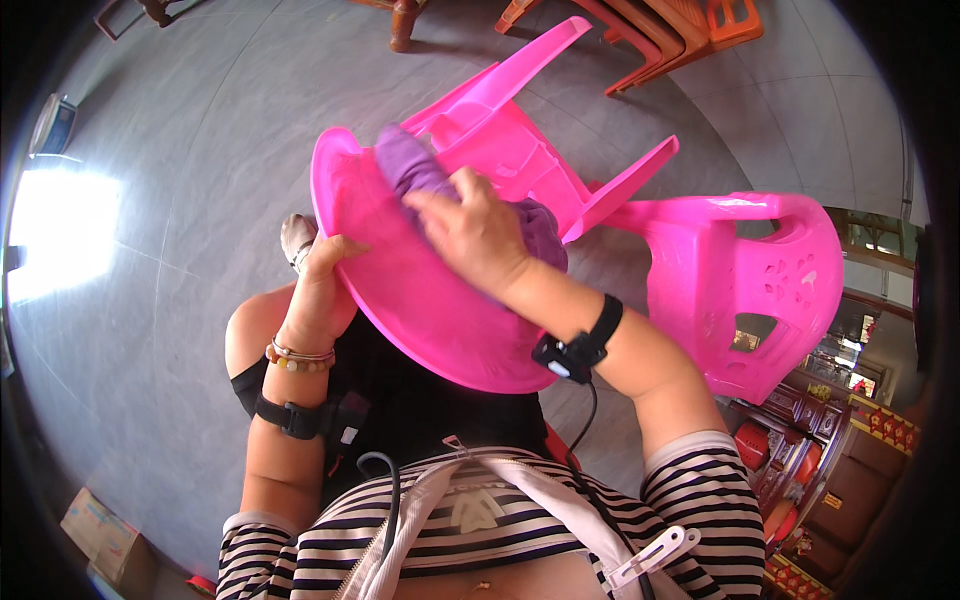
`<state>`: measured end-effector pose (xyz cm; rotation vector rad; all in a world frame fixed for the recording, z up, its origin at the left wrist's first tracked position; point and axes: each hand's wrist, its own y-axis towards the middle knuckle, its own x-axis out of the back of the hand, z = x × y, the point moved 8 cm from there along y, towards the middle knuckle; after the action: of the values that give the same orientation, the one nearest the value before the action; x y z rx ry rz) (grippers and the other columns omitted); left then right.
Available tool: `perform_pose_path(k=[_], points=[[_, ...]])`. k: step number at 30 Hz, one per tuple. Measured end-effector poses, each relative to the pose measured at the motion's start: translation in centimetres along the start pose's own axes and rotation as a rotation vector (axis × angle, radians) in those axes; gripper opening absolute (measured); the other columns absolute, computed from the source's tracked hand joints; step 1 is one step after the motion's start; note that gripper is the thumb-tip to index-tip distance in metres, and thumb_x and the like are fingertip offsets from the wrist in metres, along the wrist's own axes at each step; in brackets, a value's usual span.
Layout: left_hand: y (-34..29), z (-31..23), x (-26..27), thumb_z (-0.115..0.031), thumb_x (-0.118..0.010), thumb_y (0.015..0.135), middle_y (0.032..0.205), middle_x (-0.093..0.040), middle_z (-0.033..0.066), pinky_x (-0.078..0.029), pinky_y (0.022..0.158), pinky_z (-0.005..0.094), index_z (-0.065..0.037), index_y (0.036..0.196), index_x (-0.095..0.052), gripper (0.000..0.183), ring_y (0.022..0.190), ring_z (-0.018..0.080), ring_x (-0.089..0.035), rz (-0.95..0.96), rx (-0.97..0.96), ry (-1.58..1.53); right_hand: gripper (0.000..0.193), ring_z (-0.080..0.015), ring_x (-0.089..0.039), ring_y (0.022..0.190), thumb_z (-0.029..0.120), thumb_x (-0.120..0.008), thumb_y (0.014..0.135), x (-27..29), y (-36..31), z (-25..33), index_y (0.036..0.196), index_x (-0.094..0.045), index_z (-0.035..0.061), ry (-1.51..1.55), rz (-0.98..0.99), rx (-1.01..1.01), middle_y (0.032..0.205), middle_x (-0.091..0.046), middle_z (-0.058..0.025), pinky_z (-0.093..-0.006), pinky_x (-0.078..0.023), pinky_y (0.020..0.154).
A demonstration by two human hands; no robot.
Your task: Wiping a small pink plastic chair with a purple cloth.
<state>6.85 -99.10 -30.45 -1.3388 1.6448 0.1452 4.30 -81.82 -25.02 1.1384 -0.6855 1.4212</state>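
Observation:
A bright pink plastic stool [400, 300] with a rounded top leans tilted over my lap, its legs pointing away from me. On its left rim my left hand [325, 275] is closed, the thumb lying over the top edge. A purple cloth [408, 160] is bunched under my right hand [475, 232] and pressed against the stool's top. Slight blur shows around that hand. The cloth spreads out on both sides of the fingers, which partly hide it.
Right of the stool stands a pink plastic chair [745, 290] with a cut-out backrest, close to the stool's leg. Orange stacked stools [670, 40] are at the far side. A cardboard box [100, 530] sits at the lower left. A cable [592, 415] hangs from my right wrist strap.

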Motion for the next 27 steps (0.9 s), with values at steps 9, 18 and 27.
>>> perform_pose_path(k=[9, 18, 27], points=[[0.6, -0.5, -2.4, -0.011, -0.055, 0.082, 0.111, -0.060, 0.0063, -0.046, 0.091, 0.0334, 0.000, 0.123, -0.053, 0.042, 0.102, 0.0186, -0.058, 0.109, -0.035, 0.059, 0.030, -0.0371, -0.057, 0.096, 0.027, -0.062, 0.086, -0.1, 0.0, -19.5, 0.115, -0.065, 0.0295, -0.526, -0.021, -0.277, 0.104, -0.055, -0.0122, -0.0454, -0.054, 0.074], [0.9, 0.3, 0.4, -0.012, -0.056, 0.083, 0.105, -0.062, 0.0067, -0.048, 0.088, 0.0332, 0.000, 0.112, -0.058, 0.031, 0.098, 0.0192, -0.059, 0.074, 0.008, 0.044, 0.027, -0.0384, -0.063, 0.078, 0.027, -0.055, 0.092, -0.1, -2.9, -9.3, 0.117, -0.065, 0.0210, -0.075, 0.087, -0.265, 0.092, -0.061, -0.0165, -0.0474, -0.052, 0.070], [0.3, -0.5, -1.6, -0.004, -0.055, 0.077, 0.092, -0.061, 0.0050, -0.052, 0.077, 0.0304, 0.001, 0.105, -0.057, 0.028, 0.083, 0.0155, -0.061, 0.005, -0.048, 0.061, 0.029, -0.0319, -0.060, 0.074, 0.015, -0.065, 0.083, 5.0, -12.1, 4.1, 0.112, -0.063, 0.0182, 0.205, 0.223, -0.075, 0.090, -0.051, -0.0135, -0.0422, -0.051, 0.061]])
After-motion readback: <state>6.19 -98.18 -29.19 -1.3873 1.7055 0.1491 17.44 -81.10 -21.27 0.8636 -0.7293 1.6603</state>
